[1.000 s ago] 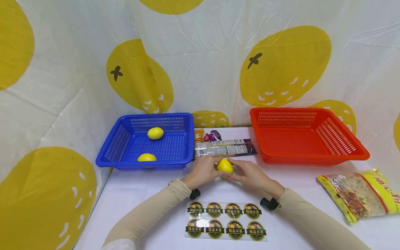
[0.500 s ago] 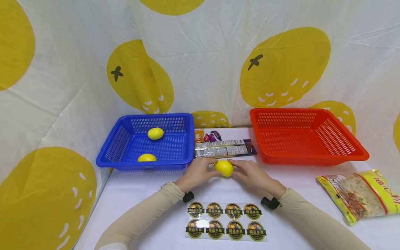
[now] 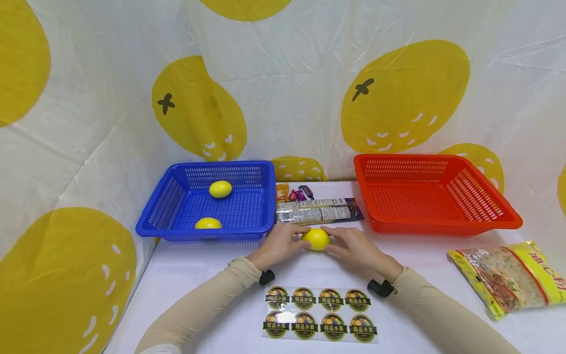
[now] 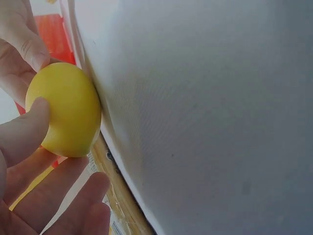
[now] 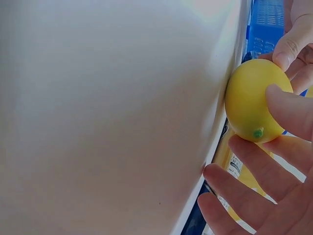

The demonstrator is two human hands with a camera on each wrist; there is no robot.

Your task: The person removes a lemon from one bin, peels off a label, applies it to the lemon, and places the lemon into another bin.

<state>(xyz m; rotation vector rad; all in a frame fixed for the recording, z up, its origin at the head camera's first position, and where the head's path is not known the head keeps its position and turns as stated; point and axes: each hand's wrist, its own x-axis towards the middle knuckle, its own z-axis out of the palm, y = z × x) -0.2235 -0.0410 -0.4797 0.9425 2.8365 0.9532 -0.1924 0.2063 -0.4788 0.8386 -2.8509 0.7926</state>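
Grip: left hand (image 3: pixel 279 243) and right hand (image 3: pixel 357 249) pinching the same lemon (image 3: pixel 316 239) between thumbs and fingers, parted to its width. Nearer side: sheet of eight round stickers (image 3: pixel 317 312).

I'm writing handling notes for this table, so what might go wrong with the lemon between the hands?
The left hand and right hand pinch the lemon; its rounded, smooth-looking skin might slip if either grip loosens.
The sticker sheet lies between the forearms, so a sleeve could brush and shift it.
The long packet sits just beyond the lemon and might get nudged.
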